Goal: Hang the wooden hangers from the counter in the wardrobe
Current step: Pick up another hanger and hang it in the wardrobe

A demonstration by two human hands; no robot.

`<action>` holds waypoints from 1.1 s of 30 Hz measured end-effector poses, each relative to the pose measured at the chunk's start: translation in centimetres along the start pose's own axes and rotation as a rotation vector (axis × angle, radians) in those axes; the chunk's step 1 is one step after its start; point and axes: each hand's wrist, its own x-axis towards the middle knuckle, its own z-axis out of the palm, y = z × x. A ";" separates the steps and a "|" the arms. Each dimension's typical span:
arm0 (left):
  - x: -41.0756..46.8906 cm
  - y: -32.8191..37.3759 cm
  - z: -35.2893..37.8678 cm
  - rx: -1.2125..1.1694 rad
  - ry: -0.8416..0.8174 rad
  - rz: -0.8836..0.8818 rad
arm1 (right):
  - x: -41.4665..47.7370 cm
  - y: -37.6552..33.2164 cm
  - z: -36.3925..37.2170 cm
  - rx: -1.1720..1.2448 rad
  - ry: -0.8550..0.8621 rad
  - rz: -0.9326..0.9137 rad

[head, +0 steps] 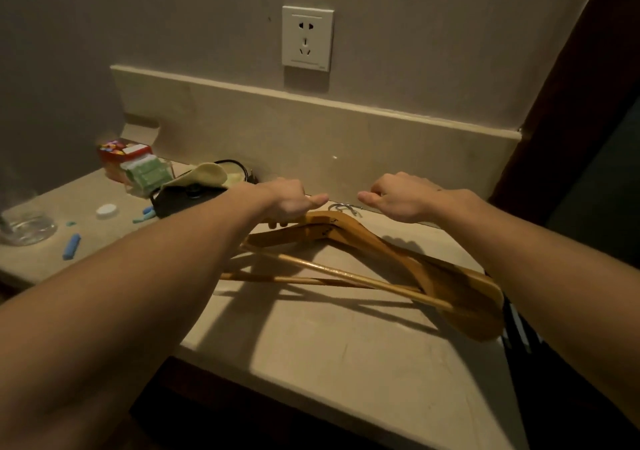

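Two wooden hangers (381,252) lie stacked on the beige counter (346,363), their metal hooks (343,207) pointing at the back wall. My left hand (294,200) is over the left shoulder of the hangers; its fingertips curl down round the top hanger's arm and the thumb sticks out to the right. My right hand (398,200) hovers just right of the hooks with loosely curled fingers and holds nothing. My left forearm hides the left ends of the hangers.
At the left of the counter are a glass (24,227), a white cap (107,211), blue pieces (71,247), a red box (123,153) and a black round thing under a yellow cloth (207,175). A wall socket (307,37) is above. A dark frame (571,103) borders the right.
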 end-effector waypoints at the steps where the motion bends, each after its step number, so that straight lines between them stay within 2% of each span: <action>1: 0.2 -0.2 -0.1 -0.006 -0.014 0.017 | 0.0 -0.3 -0.1 0.003 0.004 0.032; 7: 1.2 -1.1 0.7 -0.015 -0.073 0.131 | -1.2 -2.3 1.1 0.010 -0.020 0.191; 14: 2.4 -2.6 2.1 -0.090 0.028 0.258 | -3.1 -2.7 2.1 0.073 -0.067 0.323; 18: 2.2 -2.4 1.8 -0.173 0.078 0.310 | -3.6 -3.5 1.8 0.106 -0.051 0.352; 26: 0.5 -2.2 0.2 -0.238 0.060 0.311 | -3.6 -4.6 1.3 0.182 -0.011 0.383; 33: -0.3 -2.3 -1.1 -0.325 0.148 0.352 | -4.3 -6.1 0.0 0.344 0.099 0.437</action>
